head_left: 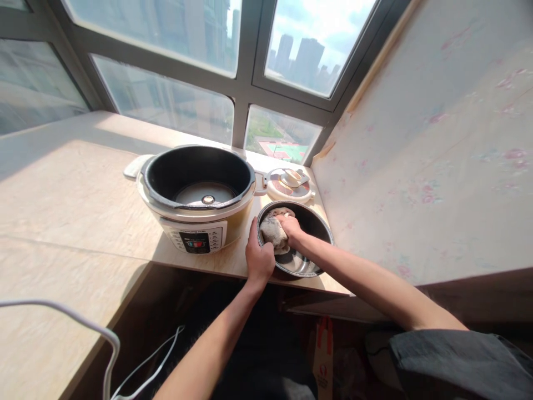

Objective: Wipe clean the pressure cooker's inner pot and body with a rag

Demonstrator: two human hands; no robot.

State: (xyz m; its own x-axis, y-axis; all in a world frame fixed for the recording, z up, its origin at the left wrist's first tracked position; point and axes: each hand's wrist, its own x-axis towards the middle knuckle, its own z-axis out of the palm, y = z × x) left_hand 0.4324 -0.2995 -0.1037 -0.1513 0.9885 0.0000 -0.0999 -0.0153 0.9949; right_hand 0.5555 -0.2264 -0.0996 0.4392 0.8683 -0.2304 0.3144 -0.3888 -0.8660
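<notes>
The pot [313, 230] is gripped by the left hand [259, 254], the cloth [271, 229] held inside by the right hand [290, 229]; wiping seems unfinished (1 lid [283, 189] is set aside).

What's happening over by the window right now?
A person is holding a crumpled cloth in the right hand, inside a dark round pot. The left hand grips the pot's left side at the rim. To the left, a multicooker stands open on the ledge, and a round lid lies behind the pot, towards the window.
</notes>
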